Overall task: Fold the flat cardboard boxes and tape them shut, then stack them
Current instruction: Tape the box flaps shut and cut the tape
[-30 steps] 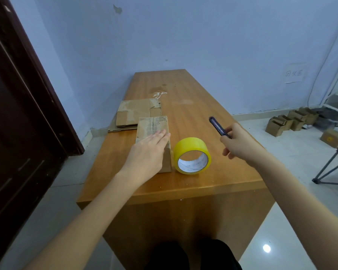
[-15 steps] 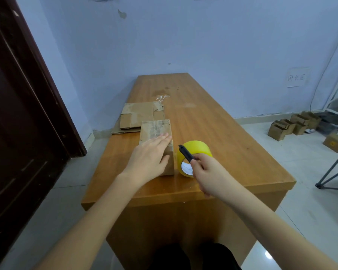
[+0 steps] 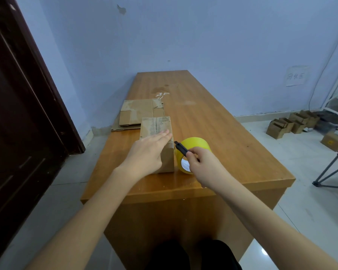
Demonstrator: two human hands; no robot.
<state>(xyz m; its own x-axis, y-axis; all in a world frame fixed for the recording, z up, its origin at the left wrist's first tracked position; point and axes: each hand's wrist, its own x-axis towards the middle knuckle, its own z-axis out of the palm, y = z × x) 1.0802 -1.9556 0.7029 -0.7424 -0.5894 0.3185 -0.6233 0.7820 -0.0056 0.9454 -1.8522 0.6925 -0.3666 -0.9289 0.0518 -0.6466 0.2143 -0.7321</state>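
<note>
Nearest, right hand gripping a black utility knife in front of the yellow tape roll. Left hand flat, fingers straight, pressing the folded cardboard box on the wooden table. Beyond, flat cardboard sheets.

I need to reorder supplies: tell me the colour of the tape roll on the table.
Yellow: the tape roll stands beside the box, clearest in the head view.
</note>
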